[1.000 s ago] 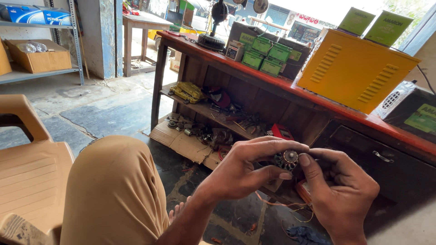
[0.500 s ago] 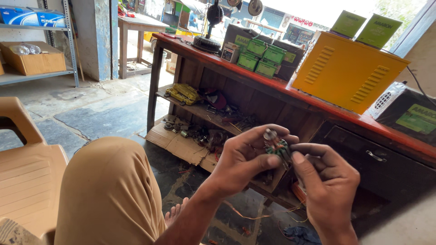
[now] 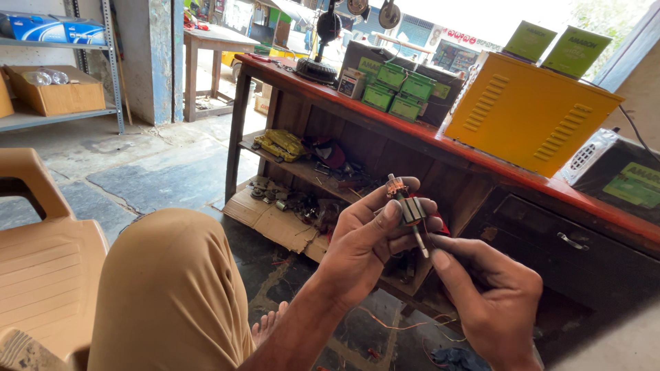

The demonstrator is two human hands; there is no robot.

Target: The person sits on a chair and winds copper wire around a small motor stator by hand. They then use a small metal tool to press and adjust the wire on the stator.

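Armature [image 3: 410, 211], below the yellow box [image 3: 529, 118], sits pinched in the left hand [image 3: 364, 244]; right hand [image 3: 491, 295] fingers its shaft tip.

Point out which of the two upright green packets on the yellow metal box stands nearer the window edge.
The right-hand green packet, the larger-looking one; the other green packet stands to its left.

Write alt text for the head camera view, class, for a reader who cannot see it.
Two bare hands hold a small motor armature: the left hand grips its body and the right hand touches its shaft's lower end. Behind stands a red-topped wooden bench carrying a yellow metal box and green boxes.
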